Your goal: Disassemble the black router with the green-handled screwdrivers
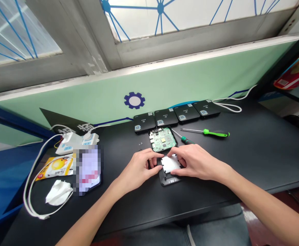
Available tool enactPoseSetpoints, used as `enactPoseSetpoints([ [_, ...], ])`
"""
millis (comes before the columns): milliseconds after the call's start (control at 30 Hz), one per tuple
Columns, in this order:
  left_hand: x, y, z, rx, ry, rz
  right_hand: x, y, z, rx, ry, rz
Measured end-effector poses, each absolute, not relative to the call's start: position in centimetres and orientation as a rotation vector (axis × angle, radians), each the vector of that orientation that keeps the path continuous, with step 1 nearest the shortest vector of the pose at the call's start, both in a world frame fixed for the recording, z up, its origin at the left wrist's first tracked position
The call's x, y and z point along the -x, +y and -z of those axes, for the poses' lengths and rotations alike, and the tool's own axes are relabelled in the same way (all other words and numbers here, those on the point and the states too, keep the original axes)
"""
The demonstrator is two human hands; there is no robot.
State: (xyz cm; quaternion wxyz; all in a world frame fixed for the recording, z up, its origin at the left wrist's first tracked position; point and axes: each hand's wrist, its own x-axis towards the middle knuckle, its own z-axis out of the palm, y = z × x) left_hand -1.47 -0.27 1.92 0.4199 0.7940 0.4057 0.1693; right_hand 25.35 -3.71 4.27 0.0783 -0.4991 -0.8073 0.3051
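A square silver-white plate (170,164) lies on a black plastic box cover (168,181) near the front of the desk. My right hand (198,161) has its thumb and fingers closed about the plate's right side, at the near and far edges. At the left edge, the thumb and bent fingers of my left hand (139,167) pinch near the corner. Just beyond the hands sits an opened black case with a green circuit board (163,139) in it. A few small screws (140,146) lie left of that case.
Several closed black boxes (166,117) stand in a row by the wall. A dark green screwdriver (186,140) and a bright green one (216,133) lie to the right. On the left are a power strip (75,143), snack packet (58,166), crumpled tissue (59,193), phone (89,171) and white cable (27,191).
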Motion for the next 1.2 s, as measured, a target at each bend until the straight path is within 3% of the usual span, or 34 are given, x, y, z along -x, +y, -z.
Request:
enactPoseSetpoints([
  [1200, 1.08, -0.55, -1.43, -1.983, 1.058, -0.505, -25.35, -3.82, -3.59, 1.415, -2.455, -0.897],
])
